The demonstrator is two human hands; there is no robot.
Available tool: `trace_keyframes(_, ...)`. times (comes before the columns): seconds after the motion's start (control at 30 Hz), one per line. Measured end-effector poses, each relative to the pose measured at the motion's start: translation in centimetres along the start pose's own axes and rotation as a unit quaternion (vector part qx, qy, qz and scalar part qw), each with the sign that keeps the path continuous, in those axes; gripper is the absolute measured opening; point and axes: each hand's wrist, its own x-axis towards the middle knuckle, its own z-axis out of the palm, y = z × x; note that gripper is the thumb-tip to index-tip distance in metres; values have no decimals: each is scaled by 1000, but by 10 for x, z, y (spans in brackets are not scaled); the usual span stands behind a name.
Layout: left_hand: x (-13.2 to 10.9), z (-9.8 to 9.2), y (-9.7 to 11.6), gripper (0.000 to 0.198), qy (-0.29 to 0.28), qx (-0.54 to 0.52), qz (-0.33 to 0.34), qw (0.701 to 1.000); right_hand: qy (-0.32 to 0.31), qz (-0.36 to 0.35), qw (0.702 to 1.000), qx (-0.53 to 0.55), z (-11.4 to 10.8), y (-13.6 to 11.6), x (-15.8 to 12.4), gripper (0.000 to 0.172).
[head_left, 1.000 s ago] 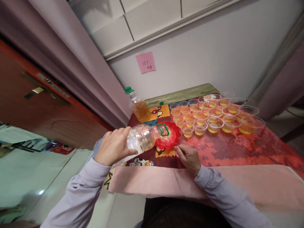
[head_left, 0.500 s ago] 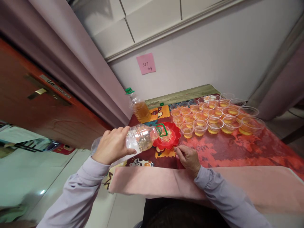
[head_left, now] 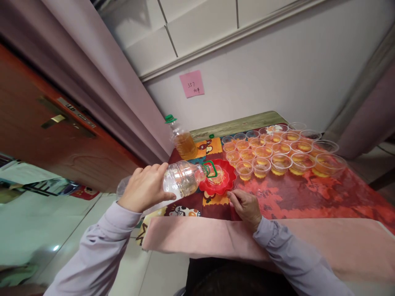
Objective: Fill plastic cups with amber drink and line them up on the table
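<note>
A clear plastic bottle lies nearly sideways in my left hand, the fingers wrapped round its body. Its neck, with a green handle ring, is over a red scalloped dish. A little liquid shows inside the bottle; whether any is flowing out I cannot tell. Inside the dish sits what looks like a clear cup, partly hidden by the ring. At the near right edge of the dish, my right hand is closed, thumb and forefinger pinching its rim.
Rows of clear cups with amber liquid stand close to the right of the dish. A green-capped bottle of amber liquid stands behind, near a loose green cap. Pink cloth covers the table's front edge. A wall rises behind.
The whole view has shifted slightly. The bottle, the dish and both hands keep about the same places relative to each other.
</note>
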Motion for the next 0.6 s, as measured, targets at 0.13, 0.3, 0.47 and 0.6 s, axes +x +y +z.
trace_keyframes(0.13,0,-1,-1,77,1,3,-2,1000,5,-3,1000,1,-1,0,0,49)
trace_keyframes(0.3,0,-4,-1,78,-1,1,-7,1000,4,-3,1000,0,-2,0,0,50)
trace_keyframes(0.47,1,-6,0,77,8,7,-1,1000,5,-3,1000,-1,-2,0,0,49)
trace_keyframes(0.6,2,-7,0,75,14,10,2,1000,3,1,1000,1,-2,0,0,50)
